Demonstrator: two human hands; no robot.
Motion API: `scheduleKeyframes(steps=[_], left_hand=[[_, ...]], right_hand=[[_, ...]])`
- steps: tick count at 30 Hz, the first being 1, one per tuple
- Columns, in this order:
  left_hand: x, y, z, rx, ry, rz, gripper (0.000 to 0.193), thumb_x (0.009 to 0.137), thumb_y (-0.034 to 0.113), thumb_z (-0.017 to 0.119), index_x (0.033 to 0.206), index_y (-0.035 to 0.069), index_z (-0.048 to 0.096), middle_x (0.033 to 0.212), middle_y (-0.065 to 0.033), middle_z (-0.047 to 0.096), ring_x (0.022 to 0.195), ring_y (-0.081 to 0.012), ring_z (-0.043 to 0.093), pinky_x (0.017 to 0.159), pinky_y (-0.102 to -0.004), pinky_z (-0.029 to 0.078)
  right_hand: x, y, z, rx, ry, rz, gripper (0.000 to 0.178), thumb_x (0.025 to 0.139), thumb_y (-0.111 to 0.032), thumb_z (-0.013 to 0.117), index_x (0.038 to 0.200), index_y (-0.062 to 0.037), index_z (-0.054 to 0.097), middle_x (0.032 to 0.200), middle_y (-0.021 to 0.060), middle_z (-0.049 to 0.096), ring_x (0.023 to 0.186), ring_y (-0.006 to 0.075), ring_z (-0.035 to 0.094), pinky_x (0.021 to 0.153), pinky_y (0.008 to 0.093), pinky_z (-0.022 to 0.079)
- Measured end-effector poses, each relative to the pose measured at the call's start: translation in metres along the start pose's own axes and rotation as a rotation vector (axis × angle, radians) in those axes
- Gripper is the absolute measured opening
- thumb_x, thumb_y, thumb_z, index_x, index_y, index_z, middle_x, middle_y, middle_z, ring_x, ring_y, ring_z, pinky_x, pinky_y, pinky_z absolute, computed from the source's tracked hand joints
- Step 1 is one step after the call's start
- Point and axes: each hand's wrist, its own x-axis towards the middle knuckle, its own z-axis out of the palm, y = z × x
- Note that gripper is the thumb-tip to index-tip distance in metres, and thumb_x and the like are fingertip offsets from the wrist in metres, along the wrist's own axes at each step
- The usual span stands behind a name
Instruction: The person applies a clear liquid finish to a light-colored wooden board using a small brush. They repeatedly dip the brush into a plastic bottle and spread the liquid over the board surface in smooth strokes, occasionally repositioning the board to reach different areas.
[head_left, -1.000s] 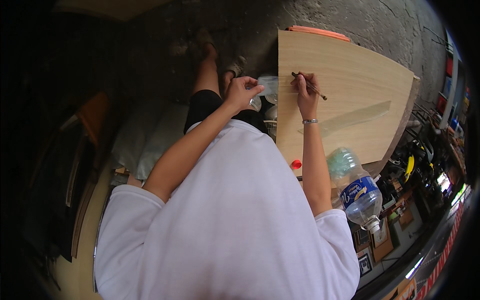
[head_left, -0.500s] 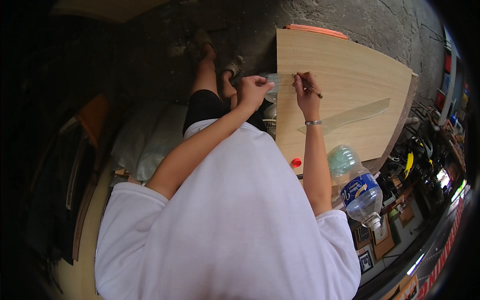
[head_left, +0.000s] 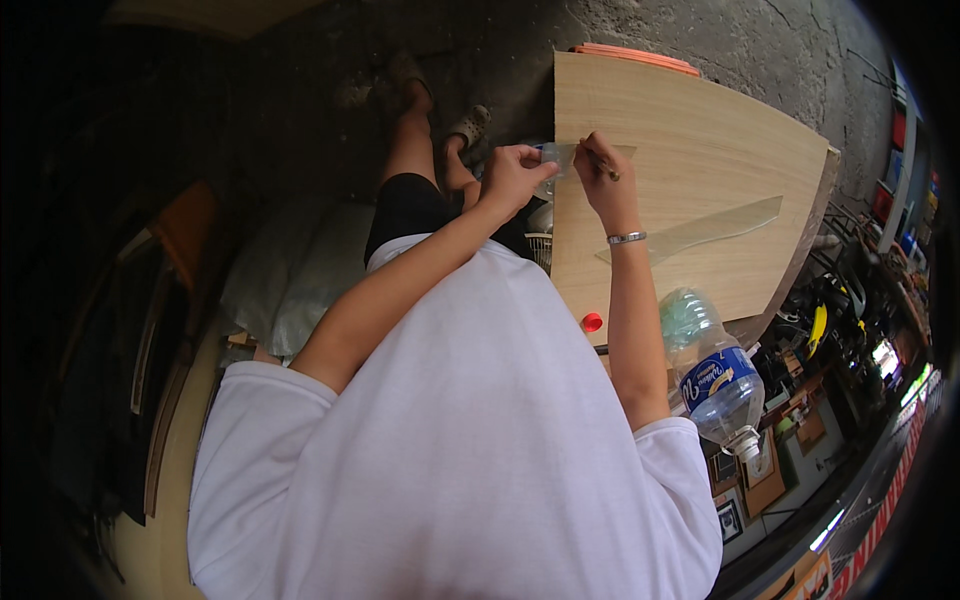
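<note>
left hand pinches near-left end of clear plastic ruler, fingers clamped on it, pressing it flat at left edge of wood panel. right hand closed around pencil, tip at ruler edge. i judge marking step in progress; no drawn line visible on panel yet, so marking and any cut appear left to do. second clear triangle ruler lies right of wrist. red cap, plastic bottle near. pencil tip mostly hidden by fingers; panel's near edge hidden behind arm.
</note>
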Motion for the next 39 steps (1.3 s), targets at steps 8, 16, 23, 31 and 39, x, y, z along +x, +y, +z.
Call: scheduleKeyframes(steps=[8, 16, 23, 31, 39], left_hand=[[0.004, 0.000, -0.003, -0.099, -0.018, -0.051, 0.022, 0.076, 0.012, 0.080, 0.088, -0.004, 0.072, 0.079, -0.0095, 0.072, 0.069, -0.0124, 0.066, 0.065, -0.0265, 0.052], [-0.016, 0.008, -0.039, -0.034, -0.072, -0.084, 0.025, 0.079, 0.012, 0.079, 0.096, -0.004, 0.070, 0.085, -0.0071, 0.071, 0.076, -0.0113, 0.065, 0.070, -0.0245, 0.051], [-0.013, 0.005, -0.055, -0.108, -0.044, -0.177, 0.026, 0.082, 0.010, 0.078, 0.102, -0.004, 0.068, 0.087, -0.0057, 0.070, 0.079, -0.0117, 0.065, 0.075, -0.0242, 0.052], [-0.014, 0.019, -0.026, -0.211, -0.154, -0.128, 0.031, 0.080, 0.012, 0.080, 0.102, -0.006, 0.069, 0.094, -0.0091, 0.072, 0.084, -0.0119, 0.066, 0.077, -0.0240, 0.052], [-0.017, 0.020, -0.002, 0.078, 0.070, -0.076, 0.023, 0.078, 0.009, 0.081, 0.094, -0.005, 0.072, 0.083, -0.0089, 0.073, 0.070, -0.0104, 0.066, 0.066, -0.0227, 0.052]], right_hand=[[-0.057, -0.004, 0.010, -0.010, -0.028, 0.077, 0.008, 0.091, -0.002, 0.062, 0.089, 0.0012, 0.055, 0.072, 0.0114, 0.062, 0.062, 0.0162, 0.059, 0.061, 0.0253, 0.047], [-0.024, 0.017, 0.016, 0.539, 0.240, 0.160, 0.009, 0.099, -0.008, 0.057, 0.098, 0.0003, 0.056, 0.078, 0.0040, 0.065, 0.068, 0.0060, 0.057, 0.060, 0.0207, 0.044], [-0.016, 0.025, 0.030, 0.724, 0.269, 0.187, 0.010, 0.100, -0.012, 0.056, 0.102, -0.0017, 0.055, 0.079, 0.0052, 0.065, 0.070, 0.0067, 0.057, 0.063, 0.0206, 0.045], [-0.018, 0.017, 0.006, 0.692, 0.396, 0.220, 0.010, 0.099, -0.009, 0.057, 0.102, 0.0000, 0.057, 0.076, 0.0074, 0.066, 0.064, 0.0087, 0.057, 0.058, 0.0225, 0.046], [-0.015, 0.013, -0.008, 0.117, 0.096, 0.121, 0.009, 0.095, -0.004, 0.062, 0.094, 0.0035, 0.058, 0.075, 0.0065, 0.066, 0.068, 0.0074, 0.062, 0.063, 0.0222, 0.049]])
